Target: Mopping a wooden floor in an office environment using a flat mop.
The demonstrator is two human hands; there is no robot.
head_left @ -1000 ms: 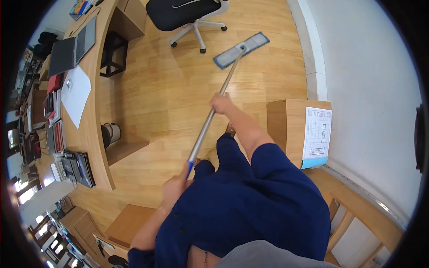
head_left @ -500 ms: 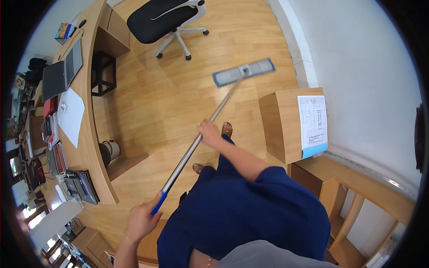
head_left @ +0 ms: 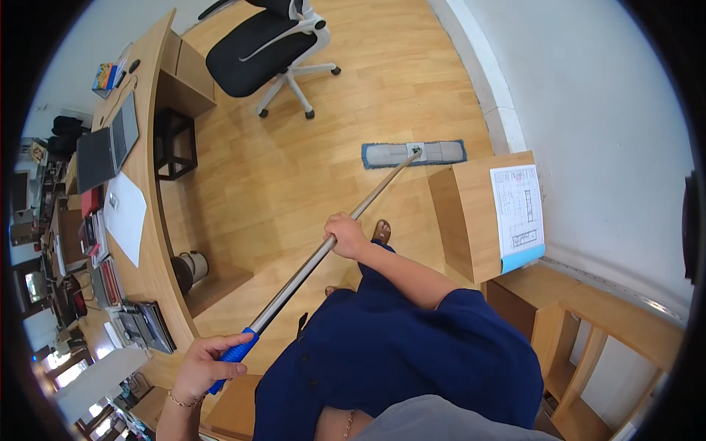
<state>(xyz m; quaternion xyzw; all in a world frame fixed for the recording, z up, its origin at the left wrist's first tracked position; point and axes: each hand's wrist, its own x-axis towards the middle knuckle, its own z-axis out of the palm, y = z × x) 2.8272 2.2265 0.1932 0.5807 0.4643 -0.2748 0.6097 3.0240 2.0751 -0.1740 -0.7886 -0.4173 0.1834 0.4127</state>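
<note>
A flat dust mop [head_left: 386, 153] with a blue-fringed, grey pad lies on the wood floor, close to a wooden cabinet's far side. Its metal pole slants back toward me at the lower left. My left hand [head_left: 202, 367] is closed around the blue grip at the pole's near end, with the thumb along it. Partway up the pole, my right hand [head_left: 346, 235] wraps round the bare metal. Both forearms reach in from the lower part of the view.
A wooden cabinet [head_left: 460, 213] with a paper drawing on top stands at right, beside an open shelf [head_left: 588, 323] and a white wall [head_left: 596, 95]. At left is a long desk [head_left: 158, 272] with a laptop [head_left: 110, 147]. A black-and-white swivel chair [head_left: 257, 55] stands far ahead.
The mop head has come nearer and slightly right, and turned almost level. My left hand has moved down and left with the grip. The view has shifted a little.
</note>
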